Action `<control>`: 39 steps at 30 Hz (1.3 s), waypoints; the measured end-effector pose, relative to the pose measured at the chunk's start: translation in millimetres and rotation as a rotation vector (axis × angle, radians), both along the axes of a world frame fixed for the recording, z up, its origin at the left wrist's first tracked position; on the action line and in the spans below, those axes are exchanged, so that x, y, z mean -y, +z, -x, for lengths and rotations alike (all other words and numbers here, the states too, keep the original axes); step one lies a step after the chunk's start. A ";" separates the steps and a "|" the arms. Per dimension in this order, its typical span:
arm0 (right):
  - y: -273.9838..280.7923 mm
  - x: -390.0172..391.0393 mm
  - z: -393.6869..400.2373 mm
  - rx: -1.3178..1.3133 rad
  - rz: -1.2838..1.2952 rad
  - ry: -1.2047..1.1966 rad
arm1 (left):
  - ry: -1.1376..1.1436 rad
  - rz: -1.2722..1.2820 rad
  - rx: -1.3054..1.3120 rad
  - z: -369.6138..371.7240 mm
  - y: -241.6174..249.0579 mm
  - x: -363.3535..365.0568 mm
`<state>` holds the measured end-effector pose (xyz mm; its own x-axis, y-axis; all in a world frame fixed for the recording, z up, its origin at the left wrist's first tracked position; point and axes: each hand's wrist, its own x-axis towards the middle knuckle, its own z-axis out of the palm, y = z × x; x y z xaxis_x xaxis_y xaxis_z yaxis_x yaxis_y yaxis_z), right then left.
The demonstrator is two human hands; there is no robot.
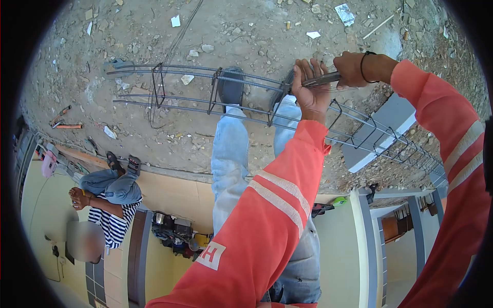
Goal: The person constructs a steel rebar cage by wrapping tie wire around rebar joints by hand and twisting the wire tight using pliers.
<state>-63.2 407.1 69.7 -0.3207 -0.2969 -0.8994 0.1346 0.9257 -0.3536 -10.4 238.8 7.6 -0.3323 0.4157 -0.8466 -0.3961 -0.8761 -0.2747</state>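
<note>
Head view: the picture is upside down, with the ground at the top and the person's own legs running down the middle. The left hand (311,92) is closed around a rod of the steel bar cage (215,90), with the fingers curled over the top rod near one of the square ties. The right hand (353,68), wearing a black band on the wrist, is closed around a thin metal tool (322,79) whose tip reaches to the left hand's fingers, right at the grip. Both sleeves are orange-red with pale stripes.

The bar cage is a long frame of parallel rods joined by square ties. It stretches away from the grip on both sides: to one side over the rubble-strewn ground (246,31), to the other past a grey and white block (382,131). The person's jeans (231,154) and one dark shoe (230,86) show behind the rods, just beside the left hand.

Well apart from the grip, another person in a striped shirt (114,223) and sandals sits by a wall. Near them stands a dark machine (172,231). Small tools (64,120) lie on the ground far from the hands. No open container with visible contents shows clearly.
</note>
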 end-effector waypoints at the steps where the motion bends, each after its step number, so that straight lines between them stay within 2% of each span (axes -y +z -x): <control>1: -2.2 -1.1 5.2 0.460 0.020 -0.211 | 0.005 -0.003 0.004 0.8 5.9 -2.1; 2: -5.0 -5.9 10.4 0.915 0.035 -0.428 | 0.054 0.054 0.029 3.0 10.7 -5.1; 3: -13.1 -9.2 8.0 1.047 0.059 -0.452 | 0.099 0.113 0.059 4.5 16.0 -7.5; 4: -8.4 -9.2 8.7 1.045 0.055 -0.454 | 0.099 0.107 0.058 -5.6 0.5 -3.1; 6: 5.1 -3.4 7.4 0.871 0.047 -0.382 | 0.131 -0.030 -0.059 -19.7 -28.6 9.5; 7: 16.2 3.1 9.7 0.741 -0.015 -0.217 | 0.131 -0.029 -0.058 -13.0 -21.0 6.8; 8: 18.3 10.3 -8.7 0.739 -0.017 -0.219 | 0.068 0.101 0.048 -4.5 -14.9 1.2; 9: 14.5 19.1 -38.7 -0.047 -0.165 0.027 | 0.005 0.231 0.154 2.7 -9.5 -3.0; 10: 14.7 23.9 -55.6 -0.833 -0.296 0.274 | 0.002 0.227 0.156 4.1 -14.8 -4.9; 11: 20.6 22.7 -55.8 -0.993 -0.275 0.298 | -0.019 0.256 0.234 6.6 -23.9 -7.4; 12: 18.2 21.5 -62.2 -0.992 -0.275 0.300 | -0.036 0.287 0.310 8.7 -27.2 -8.0; 13: 12.8 18.2 -69.7 -0.834 -0.268 0.258 | -0.036 0.282 0.306 14.6 -20.1 -10.7; 14: 4.9 12.8 -75.5 -0.679 -0.266 0.210 | -0.161 0.352 0.443 21.6 -13.9 -15.4; 15: 1.9 10.0 -69.9 -0.686 -0.276 0.206 | -0.288 0.423 0.576 28.0 -10.5 -18.7; 17: -1.3 10.5 -60.2 -0.419 -0.167 0.146 | -0.320 0.378 0.596 23.5 -33.1 -9.4; 18: -1.2 10.6 -56.7 -0.420 -0.172 0.137 | -0.352 0.331 0.618 19.2 -43.2 -3.7; 19: 0.6 10.5 -51.9 -0.358 -0.140 0.107 | -0.365 0.331 0.613 13.2 -42.5 0.7; 21: 4.8 9.7 -29.1 -0.303 -0.111 0.074 | -0.280 0.195 0.338 0.7 -33.9 9.7; 23: 12.6 8.3 4.2 0.893 0.035 -0.451 | -0.291 0.275 0.295 14.0 13.1 3.8; 24: 9.3 4.9 7.9 0.890 0.030 -0.464 | -0.311 0.351 0.254 16.8 23.9 -0.8; 25: 6.8 2.5 9.2 0.958 0.068 -0.462 | -0.176 0.296 0.221 17.1 24.0 -3.9; 28: 17.3 3.3 8.3 1.002 0.115 -0.510 | -0.266 0.250 0.163 2.0 -13.0 12.3; 30: 47.5 16.6 15.4 0.251 -0.116 -0.044 | -0.197 0.213 0.180 0.3 -38.9 14.7; 31: 49.8 28.9 11.4 0.021 -0.241 0.141 | -0.307 0.214 0.371 6.7 -49.1 15.8; 32: 48.9 38.4 1.0 0.020 -0.253 0.131 | -0.372 0.233 0.337 -10.8 -80.7 22.8; 34: 43.5 57.2 -26.1 -0.355 -0.520 0.113 | -0.502 0.273 0.271 -47.3 -145.7 37.3; 35: 39.8 41.1 -37.7 -0.319 -0.260 0.022 | -0.500 0.174 0.411 -40.0 -147.5 35.8; 36: 44.6 36.6 -25.4 -0.322 -0.265 0.012 | -0.501 0.128 0.485 -34.3 -142.6 39.2; 37: 56.0 31.2 -6.0 0.141 -0.183 -0.210 | -0.499 0.083 0.562 -28.1 -136.7 42.2; 38: 62.4 26.3 6.2 0.605 -0.085 -0.430 | -0.925 0.121 0.248 -10.4 -118.3 53.1; 39: 57.4 22.9 8.9 0.719 -0.031 -0.510 | -1.140 0.133 0.073 5.6 -91.1 54.6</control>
